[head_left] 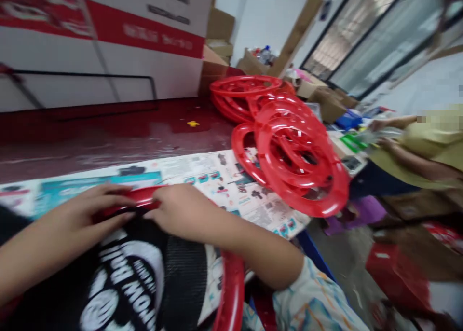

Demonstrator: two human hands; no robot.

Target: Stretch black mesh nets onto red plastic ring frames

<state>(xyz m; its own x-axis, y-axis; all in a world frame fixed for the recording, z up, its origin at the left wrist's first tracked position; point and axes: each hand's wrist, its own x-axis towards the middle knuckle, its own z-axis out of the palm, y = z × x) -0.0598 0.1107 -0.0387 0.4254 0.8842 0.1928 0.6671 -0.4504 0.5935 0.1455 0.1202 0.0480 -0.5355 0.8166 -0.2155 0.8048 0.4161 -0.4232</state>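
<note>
A red plastic ring [233, 292] lies in front of me, partly out of frame at the bottom. Black fabric [184, 278] with white lettering and a mesh part stretches inside it, leaving a gap on the right side. At the ring's far rim, my left hand [103, 208] has its fingers over the red edge and its thumb on the fabric. Close beside it, my right hand [181, 210] is closed where fabric and rim meet, its fingertips partly hidden. Whether the fabric is fastened to the rim there, I cannot tell.
Several red rings [300, 147] are piled at the table's right end. Printed sheets [202, 169] cover the near tabletop. A small yellow piece [193, 124] and a black wire frame [104, 74] are further back. A co-worker's arm [412, 162] reaches in at the right.
</note>
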